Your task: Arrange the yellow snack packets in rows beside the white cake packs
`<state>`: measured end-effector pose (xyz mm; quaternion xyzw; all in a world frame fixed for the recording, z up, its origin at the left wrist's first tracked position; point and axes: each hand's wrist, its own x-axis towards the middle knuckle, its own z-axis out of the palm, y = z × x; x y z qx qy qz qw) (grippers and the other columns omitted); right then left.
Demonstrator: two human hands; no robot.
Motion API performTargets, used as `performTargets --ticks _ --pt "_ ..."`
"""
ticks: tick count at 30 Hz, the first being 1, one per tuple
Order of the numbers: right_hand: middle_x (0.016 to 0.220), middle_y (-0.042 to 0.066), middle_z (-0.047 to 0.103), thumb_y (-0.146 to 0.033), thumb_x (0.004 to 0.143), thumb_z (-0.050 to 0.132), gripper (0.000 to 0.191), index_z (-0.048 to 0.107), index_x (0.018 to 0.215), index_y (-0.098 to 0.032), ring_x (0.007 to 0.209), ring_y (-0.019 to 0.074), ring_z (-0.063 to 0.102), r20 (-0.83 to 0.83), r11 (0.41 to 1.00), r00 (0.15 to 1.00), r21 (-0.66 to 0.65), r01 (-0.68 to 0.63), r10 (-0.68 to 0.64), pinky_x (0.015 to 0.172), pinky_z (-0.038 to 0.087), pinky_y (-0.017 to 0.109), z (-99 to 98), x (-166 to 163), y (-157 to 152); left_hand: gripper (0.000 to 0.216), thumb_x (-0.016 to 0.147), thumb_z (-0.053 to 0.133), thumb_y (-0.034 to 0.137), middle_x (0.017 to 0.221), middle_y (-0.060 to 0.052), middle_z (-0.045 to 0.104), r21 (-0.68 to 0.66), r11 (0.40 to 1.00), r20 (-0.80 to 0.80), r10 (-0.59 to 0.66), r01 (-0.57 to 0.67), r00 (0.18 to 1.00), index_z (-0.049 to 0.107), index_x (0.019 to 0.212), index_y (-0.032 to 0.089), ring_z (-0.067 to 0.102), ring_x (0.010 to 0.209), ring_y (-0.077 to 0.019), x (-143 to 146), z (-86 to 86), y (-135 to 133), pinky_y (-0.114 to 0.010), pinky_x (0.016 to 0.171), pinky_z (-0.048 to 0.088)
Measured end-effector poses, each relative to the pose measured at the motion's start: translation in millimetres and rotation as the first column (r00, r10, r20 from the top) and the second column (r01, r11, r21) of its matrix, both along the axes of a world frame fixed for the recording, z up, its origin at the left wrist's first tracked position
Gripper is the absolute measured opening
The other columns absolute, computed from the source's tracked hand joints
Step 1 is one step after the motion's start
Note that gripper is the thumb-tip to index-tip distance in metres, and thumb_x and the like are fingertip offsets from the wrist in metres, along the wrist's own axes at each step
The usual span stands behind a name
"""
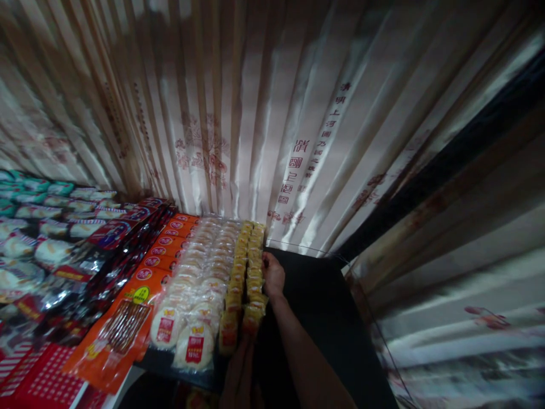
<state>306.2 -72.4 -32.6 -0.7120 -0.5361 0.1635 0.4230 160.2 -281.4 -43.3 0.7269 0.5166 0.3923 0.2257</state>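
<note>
My right hand (272, 275) reaches forward and rests against the right side of two rows of small yellow packets (249, 272), its fingers curled against them. My left hand (239, 375) is low at the frame's bottom edge, fingers stretched up and touching the nearest yellow packets (251, 318). Left of the yellow rows lie rows of clear-wrapped round white cakes (200, 284) with red labels. Neither hand lifts a packet.
Orange sausage packs (128, 324) lie in a row to the left, then dark red shiny bags (114, 244) and white-and-teal packets (46, 227). A cream printed curtain (255, 113) hangs behind. A black surface (323, 307) lies to the right of the yellow rows.
</note>
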Motion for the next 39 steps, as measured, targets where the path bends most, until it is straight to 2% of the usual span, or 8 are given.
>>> performTargets --ticks 5,12,16,20,24,29,35,39 --pt "0.084 0.006 0.068 -0.039 0.077 0.047 0.031 0.063 0.091 -0.017 0.074 0.0173 0.063 -0.232 0.997 0.972 0.082 -0.006 0.025 0.072 0.050 0.030 11.4 1 -16 0.061 0.086 0.035 0.009 0.145 -0.005 0.035 0.050 0.997 -0.034 0.060 -0.058 0.998 0.022 0.143 0.026 0.038 0.131 -0.0189 3 -16.2 -3 -0.034 0.106 0.040" --pt "0.094 0.010 0.068 -0.049 0.081 0.048 0.041 0.061 0.100 -0.015 0.079 0.0187 0.064 -0.482 0.996 0.876 0.079 0.051 -0.007 0.068 0.053 0.028 8.7 -17 -113 0.061 0.085 0.034 0.008 0.144 -0.009 0.037 0.131 0.991 -0.123 0.045 -0.029 0.991 0.021 0.143 0.020 0.038 0.131 -0.0170 -1 -10.4 -1 -0.032 0.103 0.042" --pt "0.101 0.010 0.066 -0.042 0.080 0.053 0.034 0.061 0.103 -0.018 0.086 0.0181 0.064 -0.414 0.992 0.906 0.118 -0.036 0.082 0.076 0.053 0.028 5.3 -32 -141 0.059 0.085 0.032 0.007 0.144 -0.010 0.036 0.131 0.991 -0.102 0.046 -0.032 0.994 0.023 0.142 0.017 0.035 0.132 -0.0181 -1 -7.4 -1 -0.035 0.105 0.040" --pt "0.102 0.010 0.064 -0.036 0.081 0.050 0.031 0.061 0.105 -0.018 0.082 0.0159 0.063 -0.324 0.988 0.939 0.131 -0.078 0.117 0.071 0.054 0.027 10.5 -40 -135 0.059 0.084 0.031 0.006 0.144 -0.011 0.036 0.127 0.991 -0.089 0.047 -0.035 0.995 0.022 0.142 0.016 0.033 0.133 -0.0181 -1 -4.5 -1 -0.036 0.106 0.039" --pt "0.092 0.008 0.063 -0.030 0.080 0.048 0.023 0.063 0.094 -0.019 0.077 0.0152 0.062 -0.228 0.982 0.967 0.174 -0.074 0.113 0.065 0.054 0.025 14.3 -44 -129 0.059 0.085 0.032 0.008 0.143 -0.013 0.037 0.146 0.989 -0.097 0.000 0.014 0.995 0.022 0.142 0.016 0.033 0.134 -0.0196 -3 -2.7 1 -0.039 0.107 0.038" --pt "0.098 0.010 0.062 -0.033 0.083 0.047 0.024 0.065 0.090 -0.019 0.084 0.0165 0.061 -0.184 0.965 0.969 0.232 -0.118 0.163 0.067 0.054 0.026 11.8 -42 -133 0.060 0.083 0.032 0.005 0.143 -0.011 0.037 0.173 0.985 -0.088 0.013 0.002 0.996 0.024 0.142 0.016 0.032 0.134 -0.0187 -3 -7.7 1 -0.038 0.107 0.038" --pt "0.120 0.011 0.059 -0.034 0.087 0.040 0.036 0.060 0.114 -0.019 0.113 0.0199 0.052 -0.049 0.959 0.983 0.236 -0.158 0.174 0.093 0.046 0.038 8.4 -38 -132 0.060 0.083 0.031 0.004 0.144 -0.011 0.037 0.175 0.984 -0.086 0.028 -0.013 0.996 0.025 0.141 0.015 0.031 0.135 -0.0184 -1 -15.4 0 -0.038 0.107 0.038" --pt "0.124 0.009 0.058 -0.032 0.089 0.038 0.037 0.059 0.118 -0.020 0.117 0.0193 0.050 0.020 0.953 0.978 0.221 -0.206 0.207 0.101 0.039 0.041 6.7 -36 -131 0.059 0.083 0.033 0.006 0.143 -0.012 0.037 0.167 0.986 -0.100 0.025 -0.008 0.995 0.025 0.141 0.014 0.032 0.134 -0.0193 -1 -16.0 1 -0.039 0.107 0.038"
